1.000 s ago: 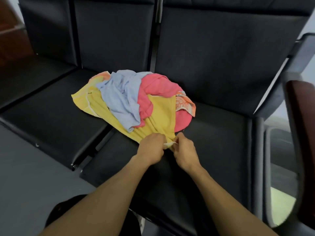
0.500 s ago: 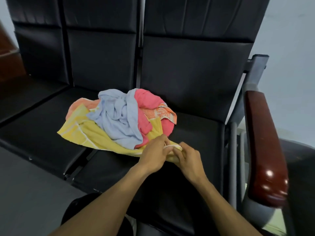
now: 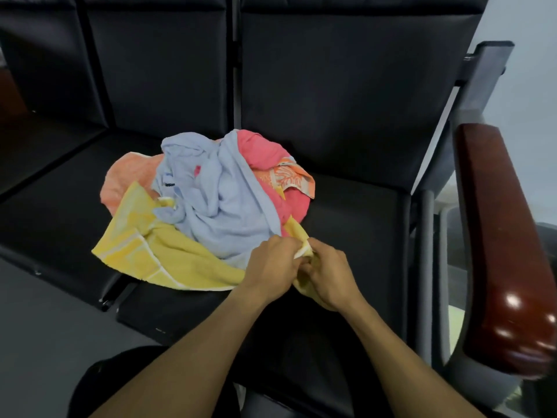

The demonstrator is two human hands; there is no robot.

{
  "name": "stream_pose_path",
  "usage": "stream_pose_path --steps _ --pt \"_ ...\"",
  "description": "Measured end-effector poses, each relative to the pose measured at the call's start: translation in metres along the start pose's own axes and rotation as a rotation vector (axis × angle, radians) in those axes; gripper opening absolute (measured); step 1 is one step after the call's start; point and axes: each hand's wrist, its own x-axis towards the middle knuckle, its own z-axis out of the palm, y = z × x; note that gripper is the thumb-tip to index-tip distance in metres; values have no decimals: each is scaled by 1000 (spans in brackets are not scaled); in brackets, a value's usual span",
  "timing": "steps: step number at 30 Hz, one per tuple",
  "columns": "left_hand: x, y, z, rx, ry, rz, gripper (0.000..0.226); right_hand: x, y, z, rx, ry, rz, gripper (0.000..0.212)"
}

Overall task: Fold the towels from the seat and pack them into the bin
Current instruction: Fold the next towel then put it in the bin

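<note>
head view: the task has barely begun. the left hand (image 3: pixel 272 265) and right hand (image 3: pixel 327 274) both pinch a corner of the yellow towel (image 3: pixel 168 251) near the seat's (image 3: pixel 355 212) front edge. blue, pink and orange towels lie unfolded on it; no bin shows.

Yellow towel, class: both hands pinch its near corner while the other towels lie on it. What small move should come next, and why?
Probably draw the yellow towel toward the seat's front edge. Left hand and right hand both grip its corner, but the blue towel and pink towel lie over it, so it must slide free before folding.
</note>
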Motion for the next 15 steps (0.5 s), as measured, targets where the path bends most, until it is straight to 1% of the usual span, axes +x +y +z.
stream_pose_path --steps 3,4,6,7,8,9,10,11,12,13,15 --pt "-5 5 -1 58 -54 40 25 0 2 -1 -215 -45 38 13" --pt "-6 6 -1 76 -32 49 28 0 3 0 -290 -54 48 16" --pt "-9 0 -2 94 78 23 29 -2 0 3 -377 -19 28 30" --pt "-9 -7 -3 100 103 -6 27 -3 -4 4 -379 15 4 40" --pt "-10 -15 -4 101 84 -35 26 -4 -8 3 -365 52 -35 50" --pt "-11 -22 -5 103 28 -63 27 -5 -12 4 -351 88 -83 55" --pt "-12 -29 -5 121 -36 -85 28 -4 -14 5 -342 119 -124 53" --pt "-13 -35 -6 139 -71 -95 29 -3 -15 7 -324 140 -145 46" --pt "-12 -40 -6 135 -72 -96 28 0 -14 10 -281 140 -150 37" --pt "-11 -43 -6 106 -53 -102 26 2 -13 12 -209 119 -138 31" --pt "-10 -45 -6 35 -27 -104 23 4 -9 15 -79 26 -75 20"
